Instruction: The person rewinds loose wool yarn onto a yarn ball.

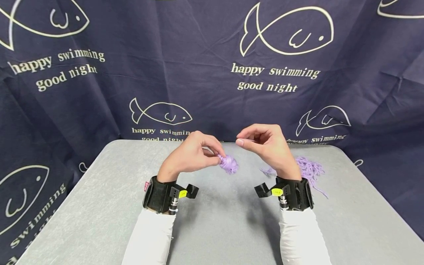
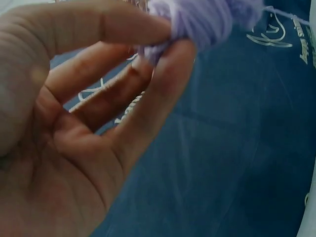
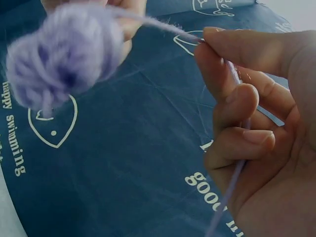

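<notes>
1. Your left hand (image 1: 193, 154) is at about 10 o'clock of the purple yarn ball (image 1: 228, 164), thumb and fingers clamped on its near end; the rest of the ball sticks out past the fingertips.
2. Yarn ball: held up over the far half of the surface (image 1: 228, 235), toward 12 o'clock from its middle. Wraps bunched and fuzzy; slightly blurred in the right wrist view.
3. Your right hand (image 1: 268, 145) is at 2 o'clock of the ball, apart from it. Thumb and forefinger pinch the yarn strand (image 3: 158, 23); the other fingers are curled in.
4. The strand leaves the ball, crosses the gap to your right fingertips, then passes behind the curled fingers and out toward 7 o'clock in the right wrist view. Whether it reaches the loose pile, you cannot tell.
5. Loose yarn pile (image 1: 311, 170), same purple: lying on the surface at 3 o'clock from the ball, partly hidden by your right wrist. One tail trails toward 5 o'clock.
6. On you: a black strap (image 1: 161, 194) round the left wrist, a matching band (image 1: 294, 193) round the right, white sleeves (image 1: 149, 239) below both.
7. Beyond the surface at 12 o'clock: dark blue cloth (image 1: 198, 73), white fish outlines, printed "happy swimming good night".
</notes>
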Tool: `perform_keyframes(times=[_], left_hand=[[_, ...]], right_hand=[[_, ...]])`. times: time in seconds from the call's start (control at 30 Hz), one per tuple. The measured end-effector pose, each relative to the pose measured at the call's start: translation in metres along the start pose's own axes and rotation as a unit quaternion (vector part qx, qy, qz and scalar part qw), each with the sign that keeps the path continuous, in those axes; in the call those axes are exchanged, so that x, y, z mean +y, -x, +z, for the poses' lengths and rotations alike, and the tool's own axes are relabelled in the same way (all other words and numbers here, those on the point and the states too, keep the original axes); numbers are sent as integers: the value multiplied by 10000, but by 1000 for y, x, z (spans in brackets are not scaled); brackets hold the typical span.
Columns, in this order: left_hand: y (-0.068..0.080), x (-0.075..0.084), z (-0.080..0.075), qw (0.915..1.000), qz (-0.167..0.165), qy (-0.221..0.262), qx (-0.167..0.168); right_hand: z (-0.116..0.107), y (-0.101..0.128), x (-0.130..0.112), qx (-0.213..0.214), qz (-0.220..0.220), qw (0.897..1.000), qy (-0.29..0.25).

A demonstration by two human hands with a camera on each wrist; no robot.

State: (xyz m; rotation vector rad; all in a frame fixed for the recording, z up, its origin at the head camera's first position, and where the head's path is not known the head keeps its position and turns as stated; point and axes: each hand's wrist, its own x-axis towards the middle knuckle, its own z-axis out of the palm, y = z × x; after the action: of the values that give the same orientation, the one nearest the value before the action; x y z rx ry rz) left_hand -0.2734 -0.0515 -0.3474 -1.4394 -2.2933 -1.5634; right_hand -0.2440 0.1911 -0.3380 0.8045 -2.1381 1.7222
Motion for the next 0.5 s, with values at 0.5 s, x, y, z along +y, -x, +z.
perform_keyframes(times=[0.5], left_hand=[[-3,11,7,9820,969,1614,-164]], right_hand=[[10,-9,22,-2,172,9998,-24]])
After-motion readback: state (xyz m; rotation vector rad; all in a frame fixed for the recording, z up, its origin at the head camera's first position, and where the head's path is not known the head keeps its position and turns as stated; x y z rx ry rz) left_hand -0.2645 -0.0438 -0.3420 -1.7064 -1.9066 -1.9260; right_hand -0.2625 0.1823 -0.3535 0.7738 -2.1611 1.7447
